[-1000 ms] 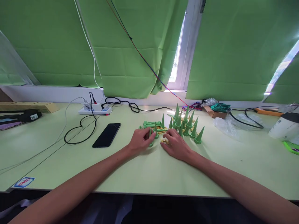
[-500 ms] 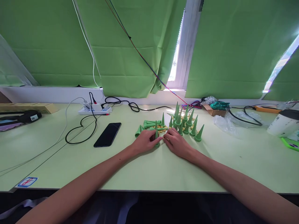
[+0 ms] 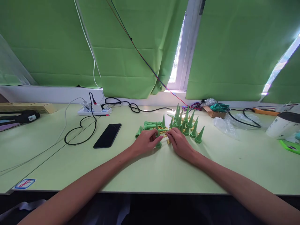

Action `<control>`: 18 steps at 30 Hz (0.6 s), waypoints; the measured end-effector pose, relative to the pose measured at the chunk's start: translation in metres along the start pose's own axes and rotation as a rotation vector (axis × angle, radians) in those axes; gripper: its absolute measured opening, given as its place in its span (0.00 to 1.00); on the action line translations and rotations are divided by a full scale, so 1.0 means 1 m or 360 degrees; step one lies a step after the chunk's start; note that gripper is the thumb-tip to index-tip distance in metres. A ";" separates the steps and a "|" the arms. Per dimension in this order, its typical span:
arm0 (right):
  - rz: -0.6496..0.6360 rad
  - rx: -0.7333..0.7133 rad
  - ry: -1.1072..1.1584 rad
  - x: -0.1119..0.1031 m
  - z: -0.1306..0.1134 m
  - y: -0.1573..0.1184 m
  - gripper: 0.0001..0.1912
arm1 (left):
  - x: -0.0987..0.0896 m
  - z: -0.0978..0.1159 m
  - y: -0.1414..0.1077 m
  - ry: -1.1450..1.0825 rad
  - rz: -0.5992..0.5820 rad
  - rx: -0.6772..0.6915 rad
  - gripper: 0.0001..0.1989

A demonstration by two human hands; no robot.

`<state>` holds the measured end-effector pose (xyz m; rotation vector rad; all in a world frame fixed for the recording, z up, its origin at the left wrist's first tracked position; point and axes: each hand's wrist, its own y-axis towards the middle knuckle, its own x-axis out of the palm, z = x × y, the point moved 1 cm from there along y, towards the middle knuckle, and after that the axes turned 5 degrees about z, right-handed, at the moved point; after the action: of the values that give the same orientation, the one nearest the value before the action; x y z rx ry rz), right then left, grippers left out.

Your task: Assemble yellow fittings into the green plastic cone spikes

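My left hand [image 3: 145,141] has its thumb and fingers around a green cone [image 3: 158,144] that stands upright on the table. Close by on the right, my right hand [image 3: 179,142] has its fingertips pinched together at the small yellowish pieces [image 3: 165,128]; what they hold, if anything, is too small to name. One yellowish piece [image 3: 168,141] lies below the right fingertips. Several upright green cones [image 3: 187,122] stand behind and right of my right hand. More green cones [image 3: 152,125] lie on their sides behind my left hand.
A black phone [image 3: 107,135] lies left of my left arm, with cables and a power strip [image 3: 103,111] behind it. Right of the cones are clear plastic wrap [image 3: 226,125], a small cardboard box [image 3: 213,112] and a white cup [image 3: 284,125].
My right hand has moved slightly right, away from the cone at my left hand. A yellowish piece now shows below its fingertips. My left thumb has risen a little.
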<state>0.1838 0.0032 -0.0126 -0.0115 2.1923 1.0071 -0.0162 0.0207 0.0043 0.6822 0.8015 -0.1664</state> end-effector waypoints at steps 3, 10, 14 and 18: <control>0.0025 0.0126 0.0109 -0.003 -0.003 -0.001 0.13 | -0.001 0.000 0.000 -0.0018 -0.0004 -0.0005 0.18; 0.0033 0.0249 0.0211 -0.010 -0.012 -0.003 0.12 | 0.002 0.004 -0.002 -0.0051 -0.0292 0.0010 0.18; -0.0009 0.0238 0.0189 -0.011 -0.016 -0.003 0.09 | 0.004 0.006 -0.003 -0.0065 -0.0288 0.0013 0.18; -0.0086 0.0255 0.0234 -0.012 -0.019 -0.003 0.08 | 0.002 0.008 -0.004 -0.0081 -0.0298 0.0065 0.18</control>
<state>0.1824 -0.0146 0.0015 -0.0730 2.3880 0.8208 -0.0114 0.0125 0.0050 0.6386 0.8145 -0.3696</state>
